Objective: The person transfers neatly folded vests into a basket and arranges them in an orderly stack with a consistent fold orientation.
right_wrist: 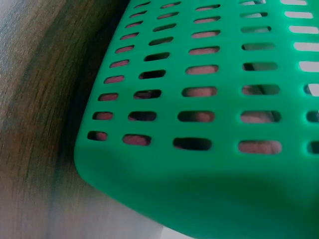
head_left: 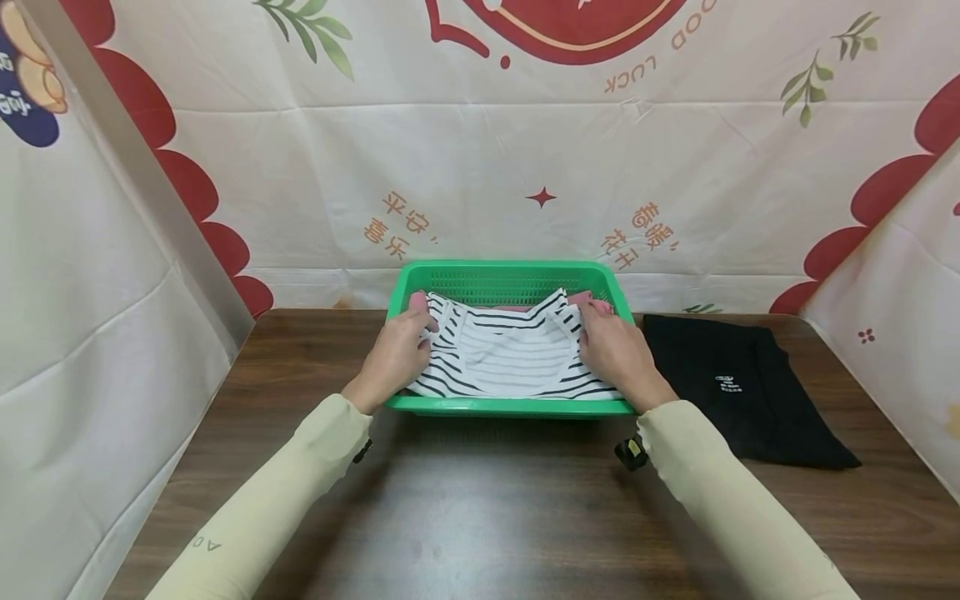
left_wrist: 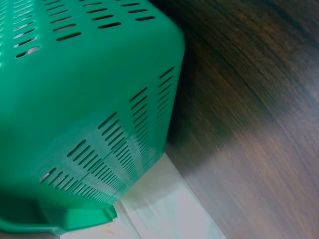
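Note:
A white shirt with dark stripes [head_left: 517, 354] lies folded inside a green plastic basket [head_left: 510, 407], its neckline towards the far side. At the shirt's left shoulder, my left hand [head_left: 397, 350] pinches the fabric, thumb and fingers curled over it. My right hand [head_left: 618, 346] grips the opposite shoulder, with its fingertips hidden in the cloth. Pink fabric [head_left: 579, 297] shows beneath and behind the shirt. Both wrist views are filled by the slotted basket walls [left_wrist: 89, 94], and neither hand appears there. Through the slots of the basket side [right_wrist: 164, 169], pinkish cloth shows.
Right of the basket, a folded black garment [head_left: 738, 392] with small white print lies flat on the dark wooden table [head_left: 480, 517]. A printed white cloth [head_left: 465, 183] hangs close behind the basket and down both sides.

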A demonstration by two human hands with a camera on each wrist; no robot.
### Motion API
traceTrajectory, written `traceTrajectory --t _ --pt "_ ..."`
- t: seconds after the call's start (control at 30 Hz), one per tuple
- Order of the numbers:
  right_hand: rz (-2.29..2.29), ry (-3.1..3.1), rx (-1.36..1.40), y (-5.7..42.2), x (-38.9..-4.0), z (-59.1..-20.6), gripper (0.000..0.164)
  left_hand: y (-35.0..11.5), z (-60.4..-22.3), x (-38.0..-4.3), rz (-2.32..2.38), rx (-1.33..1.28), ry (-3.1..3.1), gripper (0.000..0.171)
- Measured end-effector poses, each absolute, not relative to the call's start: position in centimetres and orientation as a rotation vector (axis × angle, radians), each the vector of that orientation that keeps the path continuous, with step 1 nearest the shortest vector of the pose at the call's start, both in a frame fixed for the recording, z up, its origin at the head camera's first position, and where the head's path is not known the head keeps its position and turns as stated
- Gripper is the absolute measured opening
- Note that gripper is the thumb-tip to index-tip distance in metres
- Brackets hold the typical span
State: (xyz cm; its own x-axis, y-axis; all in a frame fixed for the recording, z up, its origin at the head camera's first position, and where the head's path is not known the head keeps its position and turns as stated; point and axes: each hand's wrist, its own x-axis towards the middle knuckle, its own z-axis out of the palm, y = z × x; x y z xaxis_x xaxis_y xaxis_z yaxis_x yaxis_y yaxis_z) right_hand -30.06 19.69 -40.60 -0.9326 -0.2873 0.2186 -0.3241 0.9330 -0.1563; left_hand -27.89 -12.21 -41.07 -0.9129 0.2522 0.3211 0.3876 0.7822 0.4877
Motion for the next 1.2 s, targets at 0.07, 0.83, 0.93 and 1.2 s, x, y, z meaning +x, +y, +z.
traceTrajectory --t 0.07,0.83,0.93,1.2 --pt "0.289 -2.904 0.457 19.6 -30.1 -40.5 0.046 -12.2 -41.0 -27.8 -0.828 -0.503 -2.732 0.019" --pt "0.424 -2.865 0.453 19.5 -29.7 -40.3 0.042 -12.7 -40.7 -27.8 -0.965 -0.504 -2.674 0.018" --pt "0.501 -2.815 0.459 19.6 -29.5 -40.4 0.04 -12.9 -40.4 -27.7 -1.093 -0.472 -2.655 0.021" --pt "0.662 -2.578 0.415 20.2 -28.7 -39.9 0.027 -12.1 -39.2 -26.9 -1.269 -0.432 -2.648 0.027"
